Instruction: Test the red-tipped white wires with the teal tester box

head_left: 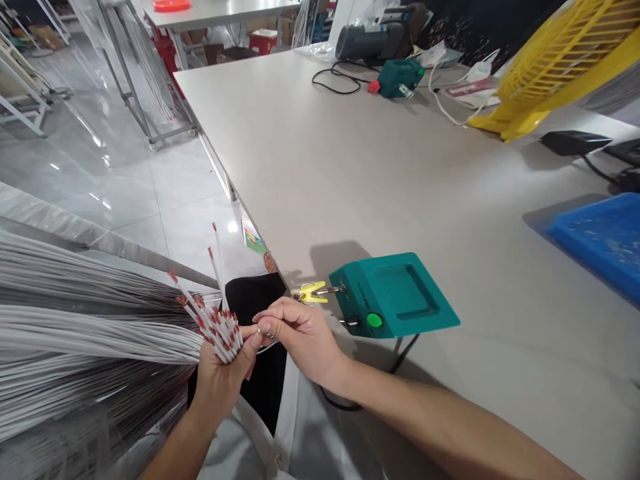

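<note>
My left hand (220, 381) is wrapped round a bundle of light grey cables (220, 333) whose tips are reddish brown. Two of the cables stick up well above the others. My right hand (311, 343), thumb against fingers, pinches a thin cable end close to my left thumb; the fingers partly cover it. Just right of my hands, at the table's edge, sits a green machine (395, 297) with a green button and a shallow tray on top. A yellow clip (310, 293) is attached to a metal rod on its side, just above my right hand.
Long grey cables (75, 340) hang in thick bunches at the left. On the pale table (320, 160) are a blue tray (605, 240), a yellow fan (550, 73), a second green device (400, 79) and a dark motor (373, 41). A wheeled rack (127, 87) stands on the floor.
</note>
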The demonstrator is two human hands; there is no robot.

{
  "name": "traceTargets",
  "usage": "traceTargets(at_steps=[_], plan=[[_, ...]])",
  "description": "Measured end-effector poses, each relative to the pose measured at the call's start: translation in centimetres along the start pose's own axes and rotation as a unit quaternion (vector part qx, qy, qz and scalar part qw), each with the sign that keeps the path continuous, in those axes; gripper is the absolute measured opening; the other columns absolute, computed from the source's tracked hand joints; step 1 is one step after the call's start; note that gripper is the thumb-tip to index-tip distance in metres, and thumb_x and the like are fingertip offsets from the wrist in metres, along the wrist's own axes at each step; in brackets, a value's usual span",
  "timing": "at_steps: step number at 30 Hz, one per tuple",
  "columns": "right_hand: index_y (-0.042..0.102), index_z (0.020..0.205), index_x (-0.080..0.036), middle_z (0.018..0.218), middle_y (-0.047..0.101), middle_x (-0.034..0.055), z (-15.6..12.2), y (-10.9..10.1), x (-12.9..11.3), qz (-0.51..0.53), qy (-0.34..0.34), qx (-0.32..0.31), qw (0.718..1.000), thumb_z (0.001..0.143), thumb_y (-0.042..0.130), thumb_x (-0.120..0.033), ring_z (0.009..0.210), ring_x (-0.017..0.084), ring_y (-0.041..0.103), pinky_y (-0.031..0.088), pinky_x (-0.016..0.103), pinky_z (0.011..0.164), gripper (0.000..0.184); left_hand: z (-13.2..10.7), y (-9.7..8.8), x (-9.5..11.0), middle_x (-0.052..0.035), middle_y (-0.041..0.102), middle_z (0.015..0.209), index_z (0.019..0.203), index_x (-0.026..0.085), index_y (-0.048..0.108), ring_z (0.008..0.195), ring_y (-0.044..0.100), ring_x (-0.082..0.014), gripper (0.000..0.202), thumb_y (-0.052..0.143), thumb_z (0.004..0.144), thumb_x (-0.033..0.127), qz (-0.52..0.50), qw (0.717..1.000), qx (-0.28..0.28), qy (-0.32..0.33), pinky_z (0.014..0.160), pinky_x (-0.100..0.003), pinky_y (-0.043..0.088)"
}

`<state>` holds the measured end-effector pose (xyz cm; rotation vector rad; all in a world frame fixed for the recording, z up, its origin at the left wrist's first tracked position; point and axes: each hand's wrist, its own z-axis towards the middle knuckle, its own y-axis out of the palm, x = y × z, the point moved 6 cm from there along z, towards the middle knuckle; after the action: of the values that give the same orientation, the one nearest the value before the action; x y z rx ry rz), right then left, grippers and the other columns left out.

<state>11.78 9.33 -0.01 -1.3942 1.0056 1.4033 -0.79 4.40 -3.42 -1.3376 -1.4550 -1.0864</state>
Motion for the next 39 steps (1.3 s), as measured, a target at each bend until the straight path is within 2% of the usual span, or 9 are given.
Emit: traceTargets(at_steps=[5,10,14,19,25,29,33,36,39], plan=[[0.067,0.08,-0.016,0.076,0.062,0.0051,-0.5,-0.1,-1.7,-0.191,-0.126,-0.002,0.974,0.087,0.048,-0.02,0.07,0.011,0.057,0.046,0.022,0.061,0.021,0.0,0.3,0.6,0.0043,0.041,0.045,0.086,0.014,0.069,0.043,0.036,-0.008,0.024,0.057,0.081,0.034,0.029,0.999,0.021,0.004,0.041,-0.021,0.027],[0.061,0.081,-0.014,0.076,0.059,0.006,-1.3,0.6,-3.4,-0.459,-0.322,-0.036,0.827,0.086,0.041,-0.015,0.066,0.014,0.052,0.04,0.026,0.058,0.021,0.0,0.8,1.3,0.0034,0.04,0.046,0.081,0.013,0.07,0.043,0.034,-0.0085,0.029,0.055,0.081,0.038,0.069,0.997,0.035,0.012,0.04,-0.021,0.027],[0.058,0.075,-0.014,0.07,0.055,0.0043,-1.4,1.1,-3.6,-0.547,-0.378,-0.096,0.741,0.085,0.041,-0.013,0.062,0.015,0.047,0.035,0.03,0.057,0.021,-0.2,0.9,1.8,0.0035,0.04,0.045,0.074,0.013,0.068,0.043,0.035,-0.0088,0.026,0.057,0.08,0.035,0.09,0.994,0.051,0.023,0.04,-0.021,0.028],[0.057,0.073,-0.015,0.071,0.054,0.0037,-1.7,1.1,-3.2,-0.543,-0.338,-0.164,0.751,0.082,0.042,-0.013,0.057,0.015,0.044,0.029,0.03,0.05,0.018,-0.2,0.3,1.5,0.0035,0.044,0.045,0.074,0.013,0.067,0.043,0.038,-0.009,0.024,0.058,0.079,0.035,0.087,0.993,0.081,-0.006,0.04,-0.021,0.031],[0.059,0.082,-0.015,0.078,0.059,0.0063,-1.6,-1.1,-3.2,-0.42,-0.169,-0.077,0.888,0.087,0.04,-0.022,0.067,0.014,0.053,0.039,0.024,0.056,0.021,0.1,0.0,1.6,0.0033,0.045,0.044,0.072,0.014,0.066,0.041,0.039,-0.0093,0.025,0.058,0.079,0.036,0.081,0.993,0.087,-0.011,0.04,-0.021,0.03],[0.06,0.096,-0.016,0.09,0.063,0.0078,-1.1,-0.9,-3.0,-0.326,-0.132,-0.108,0.93,0.088,0.044,-0.026,0.078,0.015,0.057,0.045,0.025,0.065,0.02,-0.1,0.8,2.2,0.0037,0.042,0.044,0.067,0.014,0.064,0.042,0.037,-0.0091,0.026,0.055,0.08,0.035,0.114,0.993,0.042,0.005,0.041,-0.021,0.03],[0.06,0.078,-0.016,0.073,0.061,0.0048,-1.1,-0.2,-3.0,-0.341,-0.193,-0.157,0.907,0.088,0.039,-0.018,0.071,0.013,0.056,0.041,0.023,0.059,0.023,-0.2,1.2,2.1,0.003,0.042,0.042,0.06,0.015,0.061,0.042,0.038,-0.0097,0.028,0.056,0.08,0.034,0.167,0.986,-0.027,0.006,0.042,-0.022,0.03],[0.058,0.072,-0.016,0.068,0.058,0.0046,-1.6,0.1,-3.1,-0.447,-0.244,-0.168,0.844,0.087,0.038,-0.018,0.061,0.013,0.051,0.035,0.026,0.053,0.025,0.0,1.4,1.3,0.002,0.044,0.042,0.052,0.015,0.058,0.043,0.04,-0.0103,0.031,0.059,0.077,0.033,0.183,0.981,-0.058,0.001,0.044,-0.022,0.032],[0.056,0.069,-0.015,0.066,0.055,0.0046,-2.2,0.0,-3.4,-0.538,-0.287,-0.167,0.775,0.083,0.04,-0.013,0.055,0.014,0.045,0.029,0.029,0.051,0.021,0.4,1.5,0.8,0.0019,0.048,0.043,0.055,0.014,0.059,0.043,0.043,-0.0102,0.028,0.06,0.077,0.033,0.162,0.986,-0.032,-0.005,0.044,-0.022,0.033]])
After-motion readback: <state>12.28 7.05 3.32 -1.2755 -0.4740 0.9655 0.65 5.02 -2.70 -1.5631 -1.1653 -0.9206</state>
